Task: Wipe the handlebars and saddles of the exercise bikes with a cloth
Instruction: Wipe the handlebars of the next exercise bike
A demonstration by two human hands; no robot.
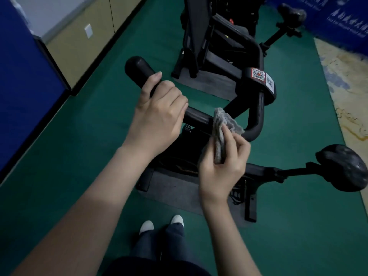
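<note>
A black exercise bike stands in front of me on green floor. Its black handlebar (199, 116) curves from a rounded left end round to the right. My left hand (159, 114) grips the left part of the bar, fingers curled over it. My right hand (225, 162) pinches a folded grey cloth (221, 126), whose upper end lies against the bar just right of my left hand. The bike's black saddle (346, 166) sits on its post at the right. A second bike stands further back, with its saddle (292, 14) at the top right.
A grey mat (175, 194) lies under the near bike, and my white shoes (161, 224) are at its front edge. A blue panel (23, 92) and beige cabinets (79, 42) line the left. A pale patterned rug (346, 84) lies at the right.
</note>
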